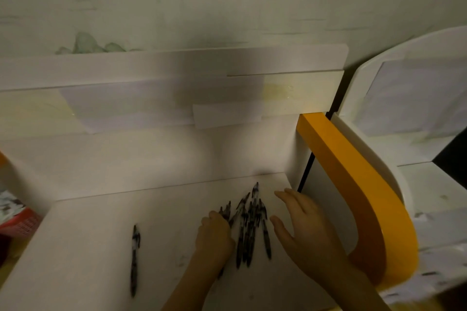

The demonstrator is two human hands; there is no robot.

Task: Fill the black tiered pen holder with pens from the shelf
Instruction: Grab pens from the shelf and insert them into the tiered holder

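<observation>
Hands (214, 232) (303, 225) flank pen pile (249, 230) on shelf (101, 247).

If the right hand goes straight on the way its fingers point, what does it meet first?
Probably the white back wall of the shelf. The right hand points up and slightly left, beside the pile of pens, with bare shelf ahead; depth is unclear.

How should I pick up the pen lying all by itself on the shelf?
Pinch the lone pen around its middle, coming straight down from above. It lies flat on the white shelf with bare space on both long sides, so fingers fit either side.
</observation>
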